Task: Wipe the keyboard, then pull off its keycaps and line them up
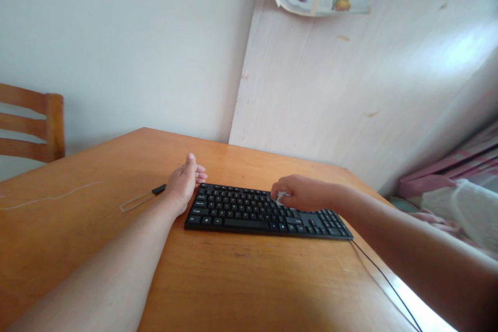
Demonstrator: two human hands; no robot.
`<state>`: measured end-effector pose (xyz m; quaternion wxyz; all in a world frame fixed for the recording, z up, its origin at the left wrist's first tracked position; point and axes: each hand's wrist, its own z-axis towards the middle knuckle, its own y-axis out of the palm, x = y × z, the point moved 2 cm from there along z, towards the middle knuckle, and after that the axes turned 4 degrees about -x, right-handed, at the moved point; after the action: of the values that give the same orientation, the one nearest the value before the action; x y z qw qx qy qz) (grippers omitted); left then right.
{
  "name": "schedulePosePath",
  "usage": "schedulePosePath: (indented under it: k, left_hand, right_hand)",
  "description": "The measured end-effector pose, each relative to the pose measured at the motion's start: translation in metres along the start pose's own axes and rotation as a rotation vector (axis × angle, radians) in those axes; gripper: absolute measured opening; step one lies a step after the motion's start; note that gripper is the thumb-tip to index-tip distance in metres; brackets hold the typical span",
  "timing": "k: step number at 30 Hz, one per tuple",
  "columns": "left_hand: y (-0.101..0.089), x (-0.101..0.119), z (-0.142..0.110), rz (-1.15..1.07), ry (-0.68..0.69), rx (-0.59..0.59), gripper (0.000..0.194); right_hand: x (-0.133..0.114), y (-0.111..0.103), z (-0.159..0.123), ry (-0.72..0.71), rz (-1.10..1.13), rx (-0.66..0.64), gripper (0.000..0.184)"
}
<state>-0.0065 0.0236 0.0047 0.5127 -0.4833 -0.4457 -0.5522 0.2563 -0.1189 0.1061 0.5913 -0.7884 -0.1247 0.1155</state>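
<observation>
A black computer keyboard (246,224) lies flat on the wooden table, its long side roughly facing me. My left hand (184,182) rests on its edge at the keyboard's left end, thumb up and fingers stretched out away from me, holding nothing. Over the right-middle keys, my right hand (299,193) is closed around a small crumpled white tissue (280,196), pinched against the keys. My right fingers partly hide the tissue and the keys under it.
A black-tipped loop of pale cord (134,203) lies left of my left wrist. Farther left is a thin white thread (50,198). The keyboard's cable (383,264) runs off the near right. A wooden chair (54,127) stands at left; walls rise behind the table (233,280).
</observation>
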Motion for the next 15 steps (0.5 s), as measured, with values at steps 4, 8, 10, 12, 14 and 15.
schedulePosePath:
  k: [4, 8, 10, 12, 14, 15]
  left_hand:
    - [0.0, -0.001, 0.001, 0.005, 0.006, 0.002, 0.078]
    - [-0.001, 0.0, 0.001, 0.02, 0.009, 0.005, 0.079]
    - [-0.001, 0.0, 0.002, 0.023, 0.011, 0.004, 0.079]
    - [-0.001, -0.001, 0.002, 0.024, 0.012, 0.003, 0.079]
    - [-0.001, -0.001, 0.002, 0.025, 0.014, 0.003, 0.079]
    - [0.0, -0.002, 0.002, 0.025, 0.015, 0.005, 0.079]
  right_hand:
    - [-0.011, 0.003, -0.006, -0.026, 0.135, -0.152, 0.054]
    - [-0.018, 0.001, -0.004, -0.006, 0.177, -0.195, 0.068]
    - [-0.017, 0.0, -0.002, 0.026, 0.201, -0.238, 0.069]
    - [-0.014, -0.001, -0.001, 0.056, 0.238, -0.291, 0.069]
    - [-0.011, -0.001, 0.0, 0.066, 0.281, -0.307, 0.068]
    - [-0.01, -0.002, 0.0, 0.068, 0.301, -0.31, 0.068]
